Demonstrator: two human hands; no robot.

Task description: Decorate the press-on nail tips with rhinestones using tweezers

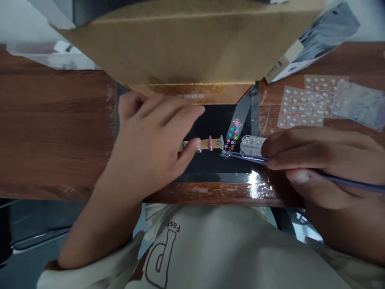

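Observation:
My left hand (156,132) reaches over a black mat (207,166), its thumb and fingers closed round the left end of a narrow wooden stick (204,144). Small decorated false nails stand along this stick, among them a pink one (210,143). Purple tweezers (252,158) lie between the fingers and thumb of my right hand (325,160). Their tips touch the lower end of a clear strip of colourful flower stickers (233,134), close to the stick's right end. Beside the tweezers, partly under my right fingers, is a clear ridged plastic piece (252,145).
A large brown cardboard box (180,52) stands behind the mat. Patterned sticker sheets (303,106) lie at the right on the wooden table (54,128). A clear plastic tray (45,56) sits at the back left, and a white box (313,48) at the back right.

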